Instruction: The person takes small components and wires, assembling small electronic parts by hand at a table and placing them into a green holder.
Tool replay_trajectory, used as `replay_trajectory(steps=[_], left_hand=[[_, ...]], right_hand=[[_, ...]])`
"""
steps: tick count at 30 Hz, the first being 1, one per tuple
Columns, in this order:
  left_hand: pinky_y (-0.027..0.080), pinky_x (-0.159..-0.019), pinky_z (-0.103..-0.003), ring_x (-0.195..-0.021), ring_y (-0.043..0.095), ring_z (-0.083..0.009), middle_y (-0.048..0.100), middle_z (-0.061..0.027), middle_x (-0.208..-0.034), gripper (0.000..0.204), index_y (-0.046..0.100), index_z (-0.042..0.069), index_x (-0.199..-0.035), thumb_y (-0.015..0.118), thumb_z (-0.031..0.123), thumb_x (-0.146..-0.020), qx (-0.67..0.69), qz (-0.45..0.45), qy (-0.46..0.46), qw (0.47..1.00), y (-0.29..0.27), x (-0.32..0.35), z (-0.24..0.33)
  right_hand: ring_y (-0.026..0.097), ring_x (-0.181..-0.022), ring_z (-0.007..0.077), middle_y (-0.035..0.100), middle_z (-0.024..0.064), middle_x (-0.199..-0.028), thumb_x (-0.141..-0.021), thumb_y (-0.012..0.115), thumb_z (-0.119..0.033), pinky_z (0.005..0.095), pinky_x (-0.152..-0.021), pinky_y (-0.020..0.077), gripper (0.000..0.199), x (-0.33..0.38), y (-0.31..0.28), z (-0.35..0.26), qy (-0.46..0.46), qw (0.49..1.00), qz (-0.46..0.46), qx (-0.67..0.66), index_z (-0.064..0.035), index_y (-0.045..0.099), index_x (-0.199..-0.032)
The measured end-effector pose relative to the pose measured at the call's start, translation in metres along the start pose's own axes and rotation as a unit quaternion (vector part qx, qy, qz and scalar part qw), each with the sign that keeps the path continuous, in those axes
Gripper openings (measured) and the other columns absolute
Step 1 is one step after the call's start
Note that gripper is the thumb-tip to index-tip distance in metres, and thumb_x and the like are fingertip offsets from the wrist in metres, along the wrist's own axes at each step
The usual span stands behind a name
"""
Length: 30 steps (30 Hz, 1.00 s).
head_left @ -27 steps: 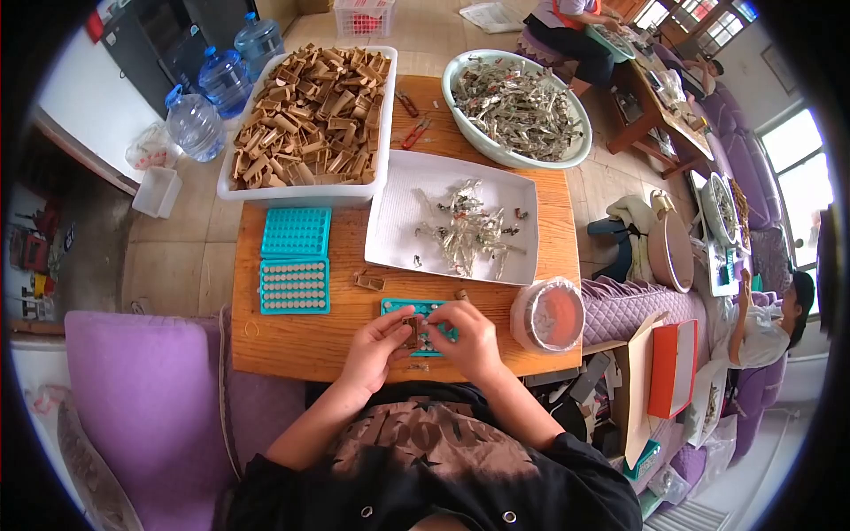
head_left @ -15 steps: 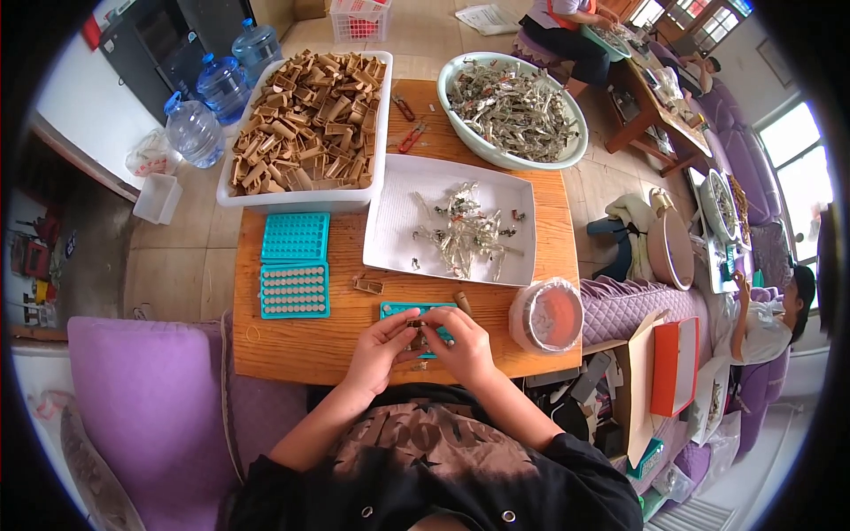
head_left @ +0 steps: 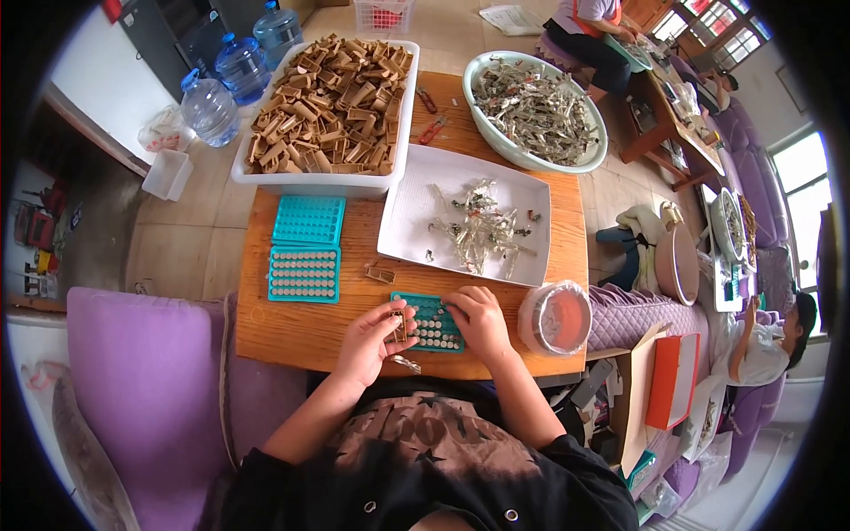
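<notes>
— Since a moment ago, what's shifted?

— Both of my hands have slid a little toward me along the near edge of the wooden table (head_left: 292, 332). My left hand (head_left: 367, 341) now sits left of the small teal tray (head_left: 431, 322), and my right hand (head_left: 478, 320) lies across the tray's right end.

— What are your fingers doing?

— My left fingers are pinched together on a small brown clip (head_left: 398, 326), held upright just beside the tray. A silvery scrap (head_left: 407, 363) lies on the table under that hand. My right fingers are curled down onto the tray's rows of pale round pieces; whether they grip anything I cannot tell.

— And the containers around you?

— Two more teal trays (head_left: 305, 248) lie edge to edge to the left, the far one with open holes, the near one filled with pale dots. Ahead is a flat white rectangular tray (head_left: 407, 208) with a loose pile of silver bits. Beyond it, on the left, is a deep white bin of brown clips (head_left: 332, 106), and on the right an oval pale-green basin (head_left: 580, 159) heaped with silver pieces. A round tub with a clear wrap over orange (head_left: 558, 317) stands just right of my right hand. An orange box (head_left: 673, 380) stands off the table's right corner.
</notes>
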<state>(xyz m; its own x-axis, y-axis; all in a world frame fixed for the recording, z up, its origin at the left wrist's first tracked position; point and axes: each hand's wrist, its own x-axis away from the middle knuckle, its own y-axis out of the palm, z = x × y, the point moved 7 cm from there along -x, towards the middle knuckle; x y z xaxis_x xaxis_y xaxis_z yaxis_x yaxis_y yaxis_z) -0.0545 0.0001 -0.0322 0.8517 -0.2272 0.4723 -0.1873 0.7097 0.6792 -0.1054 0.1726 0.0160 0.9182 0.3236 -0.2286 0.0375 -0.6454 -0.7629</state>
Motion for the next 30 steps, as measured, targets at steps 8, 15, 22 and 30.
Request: replay_trajectory(steps=[8,15,22,30], left_hand=[[0.054,-0.08,-0.037,-0.096,0.06,-0.0192,0.059,-0.0111,-0.11,0.027,0.053,0.004,-0.118,0.049,0.008,-0.092,0.011,0.007,-0.008,1.0,-0.003,0.002,-0.003],[0.054,-0.08,-0.036,-0.095,0.06,-0.0197,0.059,-0.0114,-0.111,0.029,0.051,0.003,-0.12,0.05,0.008,-0.092,0.018,-0.004,-0.028,0.999,0.011,0.002,-0.002],[0.053,-0.081,-0.037,-0.096,0.06,-0.0206,0.058,-0.0134,-0.111,0.031,0.049,0.003,-0.123,0.05,0.013,-0.093,-0.035,-0.031,-0.009,0.999,0.022,0.002,0.001],[0.054,-0.08,-0.033,-0.095,0.06,-0.0174,0.059,-0.0109,-0.11,0.031,0.049,0.003,-0.123,0.05,0.011,-0.093,-0.023,-0.05,-0.017,0.998,0.028,0.005,0.003]], right_hand=[[0.055,-0.088,0.0251,0.059,0.0047,-0.088,-0.075,0.063,-0.011,0.0363,-0.077,0.0414,0.018,0.0,0.011,0.0,-0.016,0.999,-0.015,0.043,-0.0091,0.066,-0.093],[0.056,-0.087,0.0269,0.059,0.0072,-0.086,-0.075,0.062,-0.011,0.0383,-0.079,0.0436,0.015,0.001,0.01,0.005,-0.042,0.996,-0.059,0.051,-0.006,0.063,-0.089],[0.059,-0.076,0.0282,0.06,0.0092,-0.078,-0.074,0.06,-0.01,0.0375,-0.069,0.0496,0.009,-0.005,0.017,0.01,-0.066,0.99,-0.088,0.083,-0.0045,0.059,-0.081],[0.059,-0.077,0.0277,0.059,0.0099,-0.078,-0.073,0.058,-0.009,0.0368,-0.069,0.0497,0.007,-0.002,0.026,0.008,-0.072,0.98,-0.098,0.156,-0.0034,0.057,-0.078]])
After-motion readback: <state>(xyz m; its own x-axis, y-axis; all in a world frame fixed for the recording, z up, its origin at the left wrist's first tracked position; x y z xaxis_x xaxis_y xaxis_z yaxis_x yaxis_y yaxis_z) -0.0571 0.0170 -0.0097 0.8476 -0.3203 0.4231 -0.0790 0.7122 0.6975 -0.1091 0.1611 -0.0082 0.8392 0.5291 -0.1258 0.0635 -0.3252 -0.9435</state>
